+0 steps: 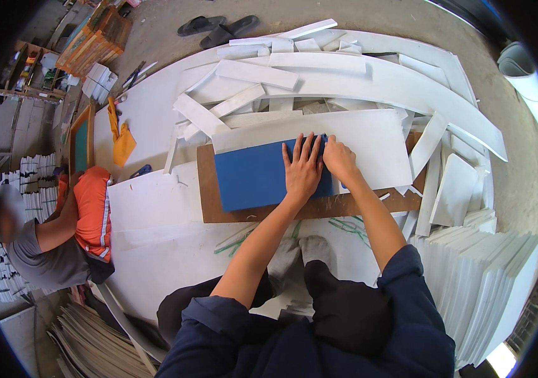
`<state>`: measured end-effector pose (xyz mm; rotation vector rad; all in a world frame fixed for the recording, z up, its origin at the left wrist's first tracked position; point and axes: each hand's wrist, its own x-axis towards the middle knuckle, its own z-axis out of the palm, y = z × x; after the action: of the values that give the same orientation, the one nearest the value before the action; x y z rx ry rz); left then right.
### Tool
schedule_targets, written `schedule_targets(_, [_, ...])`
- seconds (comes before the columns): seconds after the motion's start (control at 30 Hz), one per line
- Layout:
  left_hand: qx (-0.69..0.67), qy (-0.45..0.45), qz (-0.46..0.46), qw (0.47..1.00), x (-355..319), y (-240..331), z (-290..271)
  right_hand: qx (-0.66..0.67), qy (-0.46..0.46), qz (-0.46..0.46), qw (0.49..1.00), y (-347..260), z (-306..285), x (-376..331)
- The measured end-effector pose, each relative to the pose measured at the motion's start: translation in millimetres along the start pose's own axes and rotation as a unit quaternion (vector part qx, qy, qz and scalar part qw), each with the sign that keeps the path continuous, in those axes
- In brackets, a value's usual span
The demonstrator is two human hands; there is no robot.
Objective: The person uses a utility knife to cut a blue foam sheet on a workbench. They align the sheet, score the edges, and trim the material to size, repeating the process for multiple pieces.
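Note:
My left hand (303,165) lies flat with fingers spread on a blue rectangular panel (250,177). Beside it, my right hand (341,157) is closed at the panel's right edge, near its far corner. What the fingers grip is hidden, though a small dark tip shows by the knuckles and a bit of blue peeks out under the wrist. Under the blue panel is a white sheet (376,148), which extends past it to the far side and the right. Both rest on a brown board (209,205).
White offcut strips (256,74) pile up beyond the board. A stack of white sheets (470,277) stands at right. Green strapping (347,225) lies near my feet. At left sit a co-worker (55,246), a yellow cloth (123,142) and a green framed panel (80,145).

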<state>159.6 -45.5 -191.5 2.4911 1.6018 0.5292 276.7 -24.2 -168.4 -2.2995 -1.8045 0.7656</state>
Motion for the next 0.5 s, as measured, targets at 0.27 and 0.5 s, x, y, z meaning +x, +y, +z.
schedule_targets(0.27, [-0.009, 0.019, -0.001, 1.000, 0, 1, 4, 0.028, -0.135, 0.060, 0.989, -2, -13, -10])
schedule_targets(0.5, [0.002, 0.025, -0.003, 1.000, -2, 0, 7, -0.004, -0.155, 0.052, 0.987, 30, 16, -107])
